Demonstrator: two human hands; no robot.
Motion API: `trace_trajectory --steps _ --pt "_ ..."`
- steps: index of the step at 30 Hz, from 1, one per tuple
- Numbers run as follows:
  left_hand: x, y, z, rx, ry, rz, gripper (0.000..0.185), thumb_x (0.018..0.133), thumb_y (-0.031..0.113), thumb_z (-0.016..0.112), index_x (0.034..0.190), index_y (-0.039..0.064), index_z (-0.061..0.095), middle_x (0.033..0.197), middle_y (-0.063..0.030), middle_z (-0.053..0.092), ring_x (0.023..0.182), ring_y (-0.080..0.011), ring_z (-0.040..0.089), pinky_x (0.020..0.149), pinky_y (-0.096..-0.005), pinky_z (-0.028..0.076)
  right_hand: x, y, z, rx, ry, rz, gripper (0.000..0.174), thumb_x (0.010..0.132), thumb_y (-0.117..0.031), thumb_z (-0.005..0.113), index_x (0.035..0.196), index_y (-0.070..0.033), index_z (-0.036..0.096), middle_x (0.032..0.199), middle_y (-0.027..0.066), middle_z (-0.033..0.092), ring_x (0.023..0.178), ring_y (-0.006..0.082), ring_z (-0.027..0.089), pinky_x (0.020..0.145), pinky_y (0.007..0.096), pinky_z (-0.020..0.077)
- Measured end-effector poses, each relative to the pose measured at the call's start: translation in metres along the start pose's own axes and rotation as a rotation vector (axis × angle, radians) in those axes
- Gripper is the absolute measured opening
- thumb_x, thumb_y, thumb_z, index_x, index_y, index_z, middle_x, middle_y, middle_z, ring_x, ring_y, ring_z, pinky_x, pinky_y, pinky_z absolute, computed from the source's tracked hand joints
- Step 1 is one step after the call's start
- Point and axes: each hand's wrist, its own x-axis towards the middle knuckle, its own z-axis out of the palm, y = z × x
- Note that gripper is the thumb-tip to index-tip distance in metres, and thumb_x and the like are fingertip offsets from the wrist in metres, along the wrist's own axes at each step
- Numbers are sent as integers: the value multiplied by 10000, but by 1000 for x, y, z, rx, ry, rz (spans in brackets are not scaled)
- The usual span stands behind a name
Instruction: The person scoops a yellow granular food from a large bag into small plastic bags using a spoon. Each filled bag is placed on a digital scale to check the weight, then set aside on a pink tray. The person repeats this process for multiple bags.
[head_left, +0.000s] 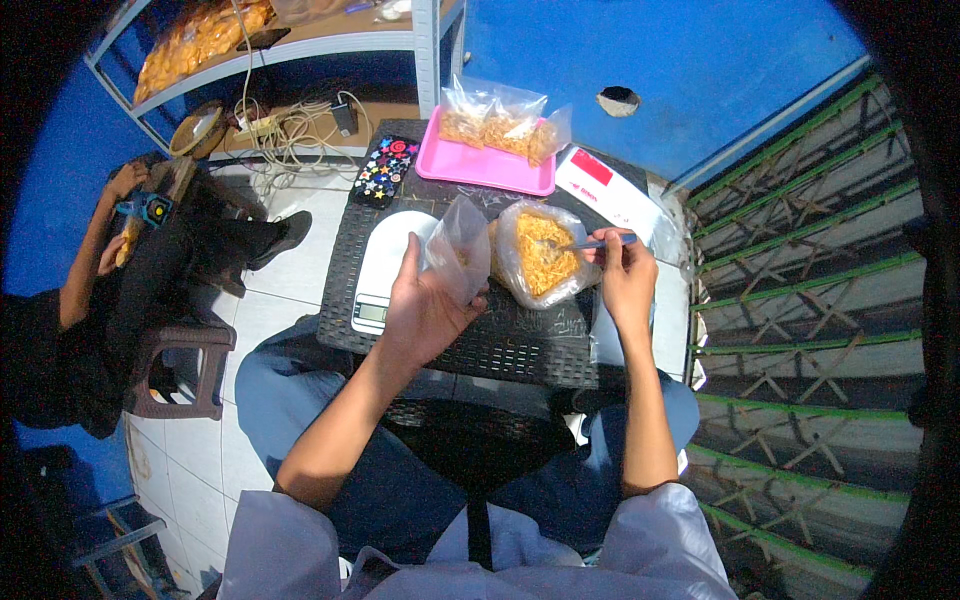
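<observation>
My left hand (431, 311) holds a small clear plastic bag (459, 244) upright, its mouth towards the far side. A few bits of something show low in the bag, too blurred to name. My right hand (624, 274) grips the blue handle of a spoon or fork (592, 244), whose head is in the yellow shredded snack (547, 259). That snack fills an open large plastic bag (514, 281) on the black woven table (517, 360). Left of it lies a white digital kitchen scale (390, 255), partly behind my left hand and the small bag.
A pink tray (480, 180) bears several filled clear bags (506, 135). Beside it are a patterned phone case (384, 169) and a white-and-red box (611, 187). At left, another person (142, 225) sits near a shelf (345, 45) and tangled cables (289, 139). A folding metal gate (806, 330) borders the right.
</observation>
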Motion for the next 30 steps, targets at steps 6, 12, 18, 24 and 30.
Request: trace_trajectory --steps 6,12,18,24,30 --pt "0 1 -4 43 -58 -2 815 1062 722 256 1452 45 489 1192 -99 625 994 -212 625 836 -352 534 -2 3 1 -96 -29 -19 299 1118 -174 513 1049 65 680 936 124 755 799 178 751 760 308 593" --pt "-2 0 3 64 24 -5 785 1058 702 328 1406 28 534 1117 -92 669 978 -238 660 833 -374 545 0 4 -3 -84 112 10 284 1093 -154 531 1005 57 699 884 134 760 753 186 755 709 328 599" --pt "0 1 3 88 -8 -5 713 1098 623 287 1508 59 439 1313 -109 615 1157 -249 618 921 -395 546 4 7 -14 -66 114 7 328 1121 -172 507 1050 103 672 956 163 751 777 199 758 740 325 626" --pt "3 -7 -6 171 -43 76 546 1126 474 353 1499 83 433 1361 -110 577 1241 -263 595 990 -457 549 9 6 -24 201 143 91 278 1094 -121 508 1036 95 675 935 189 758 761 242 769 731 341 626" --pt "8 -14 -8 198 5 83 492 1100 425 441 1467 99 467 1370 -118 597 1252 -294 609 1002 -515 552 1 -14 -28 377 197 84 281 1109 -111 466 1094 103 647 984 205 747 782 257 764 741 349 636"
